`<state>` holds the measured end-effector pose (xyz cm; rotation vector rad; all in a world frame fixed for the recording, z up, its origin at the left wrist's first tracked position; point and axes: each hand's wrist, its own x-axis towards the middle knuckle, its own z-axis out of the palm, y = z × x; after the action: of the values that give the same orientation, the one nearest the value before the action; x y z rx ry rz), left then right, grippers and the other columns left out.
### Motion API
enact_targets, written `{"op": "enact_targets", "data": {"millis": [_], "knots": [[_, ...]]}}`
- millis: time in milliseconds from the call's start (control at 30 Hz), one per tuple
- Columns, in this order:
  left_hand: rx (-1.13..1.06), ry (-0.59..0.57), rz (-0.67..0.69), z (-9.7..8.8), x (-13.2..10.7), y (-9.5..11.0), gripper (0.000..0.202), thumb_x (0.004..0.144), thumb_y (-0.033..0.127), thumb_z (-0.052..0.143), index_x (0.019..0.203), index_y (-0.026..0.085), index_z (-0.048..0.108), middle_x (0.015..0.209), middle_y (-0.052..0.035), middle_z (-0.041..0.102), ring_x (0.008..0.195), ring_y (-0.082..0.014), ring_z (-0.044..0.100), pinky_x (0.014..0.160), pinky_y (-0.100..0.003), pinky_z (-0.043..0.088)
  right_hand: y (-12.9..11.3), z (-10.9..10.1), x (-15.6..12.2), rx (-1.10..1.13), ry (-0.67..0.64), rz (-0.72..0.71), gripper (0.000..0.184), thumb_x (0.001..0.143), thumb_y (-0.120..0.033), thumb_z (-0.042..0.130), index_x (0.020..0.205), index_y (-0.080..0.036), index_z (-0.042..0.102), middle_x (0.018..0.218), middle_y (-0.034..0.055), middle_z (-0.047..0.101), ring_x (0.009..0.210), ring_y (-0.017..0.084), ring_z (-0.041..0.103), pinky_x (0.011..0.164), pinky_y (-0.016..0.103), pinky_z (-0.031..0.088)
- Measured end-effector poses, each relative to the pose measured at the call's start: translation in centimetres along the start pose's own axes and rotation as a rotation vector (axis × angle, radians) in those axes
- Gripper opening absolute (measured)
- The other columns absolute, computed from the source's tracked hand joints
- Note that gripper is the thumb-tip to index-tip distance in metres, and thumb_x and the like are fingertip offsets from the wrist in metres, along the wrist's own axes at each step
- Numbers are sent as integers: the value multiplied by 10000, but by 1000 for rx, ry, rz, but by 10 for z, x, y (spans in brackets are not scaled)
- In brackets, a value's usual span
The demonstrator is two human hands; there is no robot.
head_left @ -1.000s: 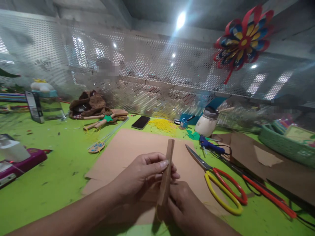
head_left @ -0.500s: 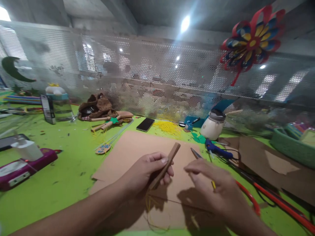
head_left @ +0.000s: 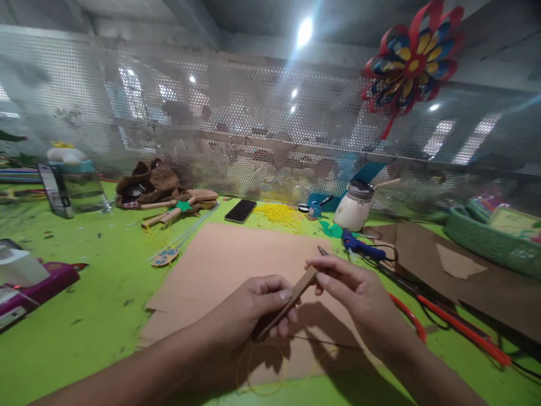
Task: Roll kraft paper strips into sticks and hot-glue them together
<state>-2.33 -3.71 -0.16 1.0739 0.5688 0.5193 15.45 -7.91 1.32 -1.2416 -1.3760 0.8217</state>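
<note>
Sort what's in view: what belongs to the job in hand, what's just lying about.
Job: brown strip (left hand gripping it, right hand at its end); probably the tan sheet beneath.
Apparently lying about: black phone, glue gun, green basket.

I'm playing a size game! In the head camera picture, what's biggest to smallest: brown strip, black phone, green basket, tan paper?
1. Tan paper
2. Green basket, cut off by the picture's edge
3. Brown strip, though nearness may make it look bigger
4. Black phone

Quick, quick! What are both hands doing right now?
Left hand: closed, holding the brown strip.
Right hand: fingers bent, fingertips at the strip's upper end; can't tell if they grip it.
</note>
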Motion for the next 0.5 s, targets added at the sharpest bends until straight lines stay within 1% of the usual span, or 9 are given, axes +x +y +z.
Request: {"op": "enact_targets", "data": {"millis": [100,233,300,400,500], "knots": [[32,16,0,2,0,-2,212,811,336,582,764,130,556,645,-11,565,487,-60,476,483,-172,361,1,0,1,7,11,4,222,759,-292,593,914,-151,667,788,36,628,692,147,567,638,262,479],[87,46,-9,-2,8,-12,255,786,408,586,780,158,532,558,20,522,437,-85,464,443,-203,360,8,3,1,-7,28,15,190,734,-277,603,865,-146,646,708,16,594,657,143,540,605,257,438],[188,52,17,-7,14,-17,278,773,426,599,764,156,531,531,21,513,438,-87,466,442,-200,347,14,5,1,-14,35,22,184,722,-258,606,872,-154,628,712,8,582,656,141,529,592,252,419],[251,52,36,-12,19,-21,299,774,452,582,780,157,531,537,22,513,440,-96,469,443,-214,358,21,10,0,-2,36,41,203,717,-234,599,909,-169,591,716,-5,566,653,138,515,584,249,406],[288,83,41,-8,16,-18,299,772,452,571,762,156,528,525,33,489,434,-91,440,432,-215,341,23,15,-1,39,44,58,221,708,-227,604,916,-176,553,726,-7,566,672,143,519,597,254,408]]}}
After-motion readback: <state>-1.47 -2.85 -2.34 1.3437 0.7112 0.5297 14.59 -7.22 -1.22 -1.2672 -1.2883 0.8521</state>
